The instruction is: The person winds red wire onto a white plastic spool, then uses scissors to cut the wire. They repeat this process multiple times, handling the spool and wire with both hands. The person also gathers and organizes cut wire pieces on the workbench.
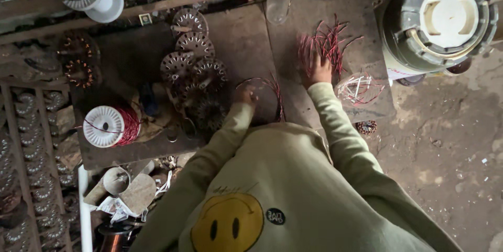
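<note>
There is only one view, from a camera on the person's head. It looks almost straight down, over the pale yellow sweatshirt (283, 189) close below, to the dark worn wooden workbench (236, 37) farther away. The dusty grey concrete floor (450, 142) is at the right.

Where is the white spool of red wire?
In the head view, the white spool of red wire lies on the dark board's left part, left of the round metal discs.
</note>
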